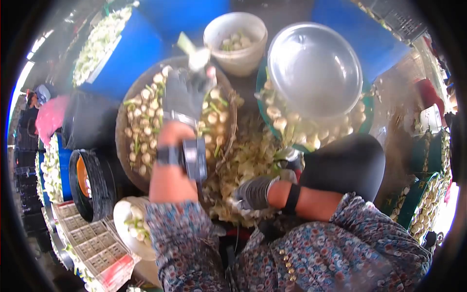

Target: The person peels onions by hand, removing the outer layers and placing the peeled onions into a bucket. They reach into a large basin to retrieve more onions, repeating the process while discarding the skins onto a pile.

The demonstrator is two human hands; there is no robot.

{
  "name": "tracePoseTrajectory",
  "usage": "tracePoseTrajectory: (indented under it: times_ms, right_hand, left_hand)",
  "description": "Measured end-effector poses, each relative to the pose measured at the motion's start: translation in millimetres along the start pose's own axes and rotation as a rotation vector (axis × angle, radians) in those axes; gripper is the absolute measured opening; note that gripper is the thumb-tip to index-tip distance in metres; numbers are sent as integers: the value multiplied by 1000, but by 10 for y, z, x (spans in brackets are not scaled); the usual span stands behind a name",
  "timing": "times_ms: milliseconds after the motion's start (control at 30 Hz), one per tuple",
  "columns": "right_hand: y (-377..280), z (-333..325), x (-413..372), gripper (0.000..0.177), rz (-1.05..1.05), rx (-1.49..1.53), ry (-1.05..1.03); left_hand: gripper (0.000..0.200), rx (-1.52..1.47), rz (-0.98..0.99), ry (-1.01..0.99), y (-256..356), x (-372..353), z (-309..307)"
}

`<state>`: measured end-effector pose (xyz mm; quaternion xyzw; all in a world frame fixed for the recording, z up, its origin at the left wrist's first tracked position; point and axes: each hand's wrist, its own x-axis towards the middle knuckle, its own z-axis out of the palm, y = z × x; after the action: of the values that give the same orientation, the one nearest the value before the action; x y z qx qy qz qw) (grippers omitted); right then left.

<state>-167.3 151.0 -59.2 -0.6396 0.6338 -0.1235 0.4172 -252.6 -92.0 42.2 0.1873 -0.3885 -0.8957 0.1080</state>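
Observation:
My left hand (186, 92), in a dark grey glove, reaches over a wide round tub (127, 160) of white onions with cut green stems. Blurred at its fingertips is a white onion (198, 59) with a pale green stem, which the fingers appear to grip. My right hand (255, 193), in a striped grey glove, is low near my knee, over a heap of onion skins (253, 163). Its fingers are curled, and whatever they hold is hidden. A white and red object (291, 158) lies between that hand and my knee, too blurred to name.
Beyond the tub stands a white bucket (236, 58) with onions inside. A translucent basin (315, 70) rests over a green tub (262, 104) of onions. To the left are black containers (90, 119), a pale crate (92, 246) and a white bowl (127, 209). Blue panels (194, 17) stand behind.

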Motion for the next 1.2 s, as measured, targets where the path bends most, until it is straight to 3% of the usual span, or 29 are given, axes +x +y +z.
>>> tracePoseTrajectory:
  times_ms: [33,67,200,233,300,333,367,433,467,500,600,633,733,833,1067,1200]
  right_hand:
    - [-19,-121,-48,34,87,-66,-59]
    - [-39,-227,-90,35,174,-138,-113]
    - [-109,-483,-180,40,319,-91,-62]
    - [-116,-497,-185,41,327,-72,5]
    - [-62,-467,-182,41,311,-30,129]
    - [-32,-446,-167,42,317,-19,148]
    - [-7,-434,-142,43,324,-7,168]
    - [36,-429,-109,43,337,13,184]
    - [56,-438,-94,43,341,21,180]
    - [64,-446,-76,43,341,28,176]
    - [63,-489,-13,44,424,70,229]
    - [72,-510,-17,41,434,138,315]
    - [132,-614,6,33,434,342,611]
    - [137,-648,31,23,358,511,880]
    - [-123,-596,-17,17,134,431,925]
    - [-298,-566,-88,15,142,248,908]
  left_hand:
    - [54,96,110,110,174,23,273]
    - [59,386,158,9,183,137,123]
    - [42,675,-244,257,-155,146,-298]
    - [37,1038,-283,165,-473,328,-892]
    - [34,1271,-530,244,-763,347,-1081]
    - [34,1129,-739,424,-909,284,-1090]
    - [35,1449,-705,138,-1104,286,-1366]
    - [35,1784,-654,-21,-1612,308,-1855]
    - [34,1816,-659,136,-1860,289,-1950]
    - [33,1843,-663,299,-1927,197,-1858]
    - [30,1642,-588,208,-1495,-197,-1358]
    - [30,1459,-420,97,-1935,-101,-2268]
    - [37,803,-284,167,-1245,-710,-1242]
    - [44,660,18,62,-1120,-1142,-1090]
    - [56,616,107,144,-1016,-1895,-612]
    - [53,975,292,151,-988,-2128,-466]
